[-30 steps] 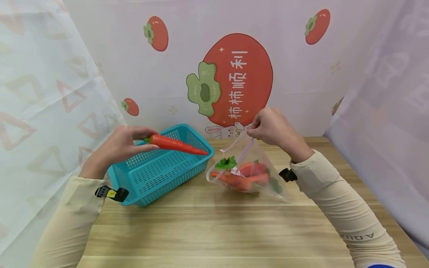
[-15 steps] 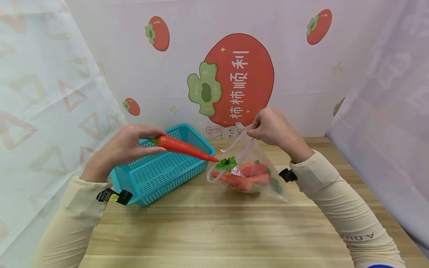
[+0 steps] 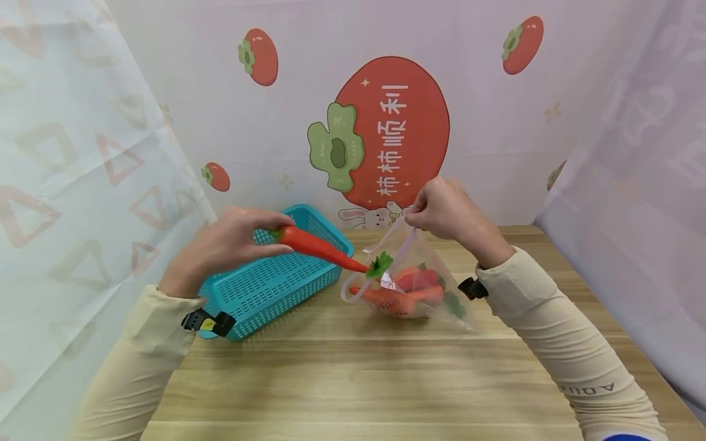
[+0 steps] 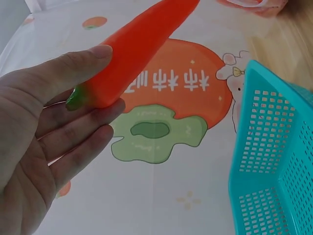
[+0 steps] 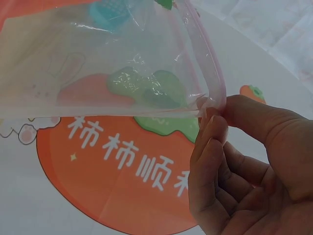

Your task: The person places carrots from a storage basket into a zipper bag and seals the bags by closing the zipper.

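Observation:
My left hand (image 3: 237, 242) pinches a red chili pepper (image 3: 320, 247) by its green stem end between thumb and fingers; the left wrist view shows the same pepper (image 4: 142, 49) large. Its narrow tip meets green leaves (image 3: 379, 264) at the mouth of a clear plastic bag (image 3: 405, 245). Red and orange vegetables (image 3: 416, 280), some with green parts, lie inside the bag on the table. With thumb and forefinger my right hand (image 3: 449, 208) pinches the top corner of the bag's pinkish rim (image 5: 208, 63) and holds it up.
A turquoise perforated basket (image 3: 276, 285) stands at the left, partly behind my left hand and pepper. The wooden table (image 3: 342, 380) spans the front. A printed white cloth (image 3: 485, 122) hangs behind, with similar cloth at both sides.
My left hand has moved right with the chili pepper, bringing its tip from over the basket's edge to the bag's mouth. The leaves there have tilted. My right hand stays in place.

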`<action>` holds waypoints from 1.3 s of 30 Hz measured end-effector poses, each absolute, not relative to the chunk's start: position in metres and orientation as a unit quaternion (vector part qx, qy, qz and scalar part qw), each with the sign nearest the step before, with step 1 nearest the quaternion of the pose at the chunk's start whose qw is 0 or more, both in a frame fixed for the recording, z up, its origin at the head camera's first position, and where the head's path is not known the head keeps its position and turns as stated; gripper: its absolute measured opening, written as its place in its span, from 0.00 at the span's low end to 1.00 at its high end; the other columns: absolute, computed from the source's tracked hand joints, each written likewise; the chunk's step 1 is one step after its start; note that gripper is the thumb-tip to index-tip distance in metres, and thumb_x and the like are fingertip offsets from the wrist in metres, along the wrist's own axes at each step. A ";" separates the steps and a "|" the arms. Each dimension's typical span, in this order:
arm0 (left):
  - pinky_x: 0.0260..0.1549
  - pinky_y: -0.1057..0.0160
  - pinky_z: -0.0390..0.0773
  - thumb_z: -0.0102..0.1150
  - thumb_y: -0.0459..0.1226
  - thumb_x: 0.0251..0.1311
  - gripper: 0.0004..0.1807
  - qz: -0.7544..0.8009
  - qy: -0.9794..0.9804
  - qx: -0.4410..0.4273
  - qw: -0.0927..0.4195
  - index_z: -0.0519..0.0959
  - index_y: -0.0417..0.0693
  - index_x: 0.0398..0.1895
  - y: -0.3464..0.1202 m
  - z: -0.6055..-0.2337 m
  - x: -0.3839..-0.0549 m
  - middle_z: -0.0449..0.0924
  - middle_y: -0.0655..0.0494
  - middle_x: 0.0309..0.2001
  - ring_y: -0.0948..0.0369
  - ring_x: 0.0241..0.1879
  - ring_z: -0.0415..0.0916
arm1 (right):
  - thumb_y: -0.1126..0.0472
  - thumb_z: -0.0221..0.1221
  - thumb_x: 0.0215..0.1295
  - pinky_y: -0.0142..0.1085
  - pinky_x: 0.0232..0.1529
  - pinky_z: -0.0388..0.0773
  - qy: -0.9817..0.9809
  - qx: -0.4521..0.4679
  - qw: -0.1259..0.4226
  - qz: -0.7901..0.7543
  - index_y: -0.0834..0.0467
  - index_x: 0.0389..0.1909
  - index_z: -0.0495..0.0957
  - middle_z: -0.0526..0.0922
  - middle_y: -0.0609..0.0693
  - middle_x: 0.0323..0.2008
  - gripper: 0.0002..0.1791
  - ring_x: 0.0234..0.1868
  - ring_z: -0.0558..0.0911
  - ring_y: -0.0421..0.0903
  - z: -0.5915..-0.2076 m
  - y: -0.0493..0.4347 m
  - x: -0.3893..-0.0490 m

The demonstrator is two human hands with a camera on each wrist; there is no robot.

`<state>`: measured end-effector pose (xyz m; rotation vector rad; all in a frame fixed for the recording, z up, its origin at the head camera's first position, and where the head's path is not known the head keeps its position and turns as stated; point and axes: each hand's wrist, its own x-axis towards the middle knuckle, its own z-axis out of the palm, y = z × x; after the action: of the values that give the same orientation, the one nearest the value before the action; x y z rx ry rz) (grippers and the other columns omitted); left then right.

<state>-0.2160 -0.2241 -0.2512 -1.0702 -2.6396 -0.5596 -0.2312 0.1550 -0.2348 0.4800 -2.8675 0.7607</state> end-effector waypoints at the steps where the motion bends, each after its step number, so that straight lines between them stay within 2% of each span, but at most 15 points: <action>1: 0.39 0.56 0.85 0.79 0.43 0.59 0.23 -0.192 -0.902 -0.368 0.118 0.87 0.50 0.58 -0.222 -0.251 -0.217 0.91 0.57 0.45 0.59 0.40 0.85 | 0.62 0.69 0.67 0.35 0.20 0.62 -0.952 0.159 0.068 0.252 0.59 0.19 0.86 0.87 0.51 0.20 0.15 0.17 0.67 0.43 -0.235 0.155 -0.231; 5: 0.38 0.59 0.84 0.80 0.42 0.58 0.23 -0.189 -0.897 -0.380 0.123 0.87 0.49 0.57 -0.214 -0.252 -0.219 0.91 0.57 0.44 0.61 0.38 0.84 | 0.62 0.69 0.67 0.34 0.20 0.61 -0.953 0.158 0.068 0.251 0.59 0.18 0.85 0.85 0.50 0.18 0.16 0.16 0.66 0.42 -0.235 0.156 -0.231; 13: 0.40 0.57 0.87 0.79 0.43 0.59 0.23 -0.201 -0.888 -0.393 0.133 0.87 0.49 0.57 -0.202 -0.247 -0.220 0.91 0.57 0.44 0.62 0.39 0.85 | 0.62 0.69 0.67 0.34 0.20 0.62 -0.951 0.166 0.071 0.253 0.60 0.20 0.86 0.86 0.51 0.18 0.14 0.16 0.67 0.42 -0.235 0.156 -0.232; 26: 0.48 0.52 0.90 0.79 0.43 0.59 0.26 -0.215 -0.884 -0.386 0.152 0.86 0.45 0.59 -0.184 -0.247 -0.221 0.92 0.52 0.47 0.56 0.46 0.90 | 0.63 0.68 0.67 0.34 0.21 0.63 -0.950 0.166 0.073 0.254 0.59 0.20 0.86 0.84 0.50 0.17 0.14 0.16 0.67 0.43 -0.236 0.155 -0.232; 33: 0.51 0.50 0.90 0.79 0.41 0.58 0.27 -0.231 -0.880 -0.386 0.150 0.86 0.44 0.60 -0.173 -0.247 -0.219 0.91 0.49 0.50 0.53 0.48 0.90 | 0.63 0.66 0.67 0.34 0.21 0.61 -0.952 0.163 0.070 0.249 0.60 0.17 0.84 0.80 0.50 0.14 0.17 0.16 0.65 0.42 -0.236 0.153 -0.231; 39: 0.51 0.52 0.90 0.79 0.42 0.58 0.27 -0.235 -0.881 -0.387 0.141 0.86 0.45 0.61 -0.162 -0.248 -0.218 0.91 0.50 0.51 0.55 0.49 0.90 | 0.62 0.67 0.67 0.34 0.21 0.63 -0.954 0.155 0.065 0.248 0.59 0.18 0.86 0.84 0.50 0.17 0.16 0.17 0.68 0.43 -0.235 0.152 -0.230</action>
<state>-0.2181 -0.1621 -0.2484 -1.1177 -2.5433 -0.6783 -0.2303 0.1516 -0.2353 0.4666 -2.8804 0.7479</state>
